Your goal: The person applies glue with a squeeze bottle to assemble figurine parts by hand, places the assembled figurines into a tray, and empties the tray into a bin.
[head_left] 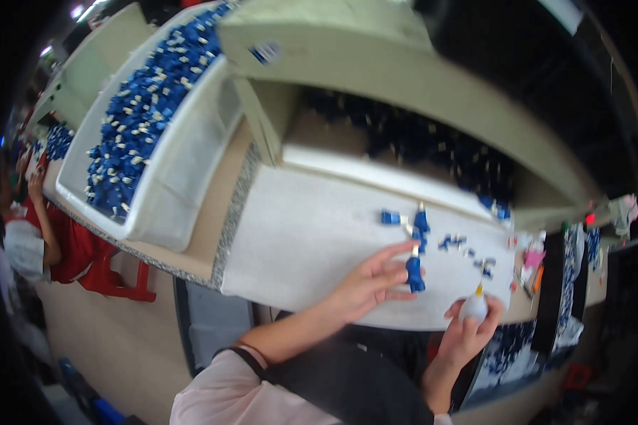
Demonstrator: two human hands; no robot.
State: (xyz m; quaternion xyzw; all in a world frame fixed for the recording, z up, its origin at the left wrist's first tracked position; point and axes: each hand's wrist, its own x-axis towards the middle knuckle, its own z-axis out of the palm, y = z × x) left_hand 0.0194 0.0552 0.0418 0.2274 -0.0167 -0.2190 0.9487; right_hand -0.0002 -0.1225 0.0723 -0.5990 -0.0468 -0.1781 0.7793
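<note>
My left hand (367, 285) is over the white work surface, fingers bent around a small blue plastic part with a pale tip (415, 273). Its tip points away from me, and a fingertip shows just past its right side. In my right hand (469, 329) is a small white squeeze bottle (473, 309), its yellow nozzle (479, 290) pointing up and away. Just beyond my left hand are more blue parts, one lying on its side (391, 217) and one with its tip pointing away (422, 218).
Several smaller blue pieces (452, 242) lie scattered right of centre. A large white bin (184, 191) full of blue parts stands at the left. Ahead, a pale green housing (376, 60) overhangs a heap of blue parts (432, 142). Another person's arm (41, 209) shows far left, near a red stool (120, 276).
</note>
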